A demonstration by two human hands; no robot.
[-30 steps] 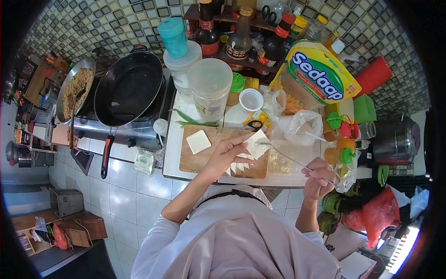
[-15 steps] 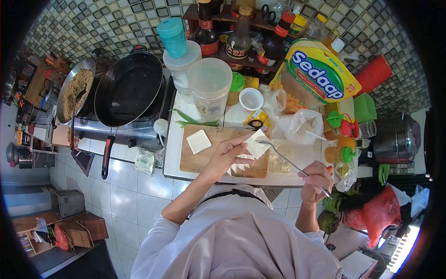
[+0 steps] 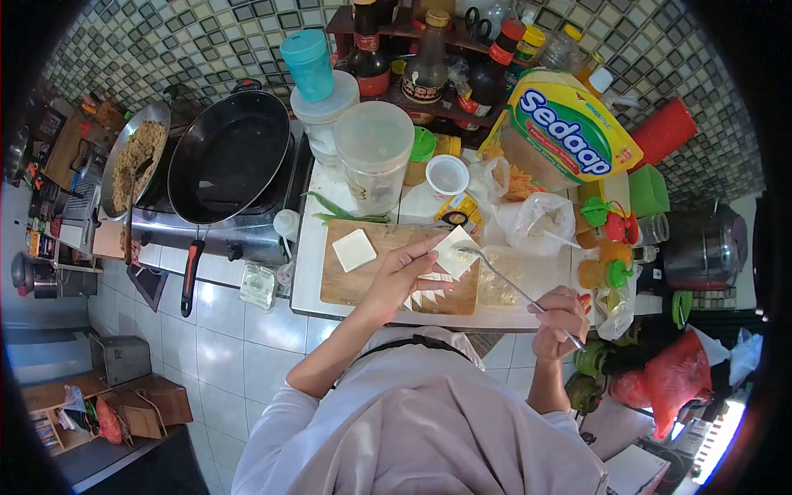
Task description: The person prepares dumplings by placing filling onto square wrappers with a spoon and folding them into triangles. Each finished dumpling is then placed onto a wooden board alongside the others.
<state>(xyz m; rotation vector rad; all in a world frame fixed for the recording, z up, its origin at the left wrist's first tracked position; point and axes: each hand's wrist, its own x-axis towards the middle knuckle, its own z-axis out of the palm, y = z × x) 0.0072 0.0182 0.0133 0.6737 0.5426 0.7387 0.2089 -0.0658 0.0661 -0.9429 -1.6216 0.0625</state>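
My left hand [image 3: 403, 276] is closed on the edge of a thin white square wrapper [image 3: 450, 266], above the wooden cutting board [image 3: 338, 289]. A metal spoon [image 3: 516, 287] slants across from my right hand [image 3: 561, 320], which grips its handle. The spoon's bowl rests at the face of the wrapper, where a small pale dab shows. On the board's left lies a square white stack [image 3: 354, 250], apparently of similar wrappers. Below my left hand sit several white pointed pieces [image 3: 426, 299], partly hidden by my fingers.
A black frying pan [image 3: 229, 157] and a pan of minced filling [image 3: 140, 157] stand on the stove at left. Behind the board are a clear tub [image 3: 374, 157], a white cup [image 3: 446, 175] and a plastic bag [image 3: 538, 224]. A yellow Sedaap pack [image 3: 561, 124] leans behind.
Almost nothing differs. The view has shifted very slightly, and the spoon's bowl stays at the wrapper, which my left hand still holds.
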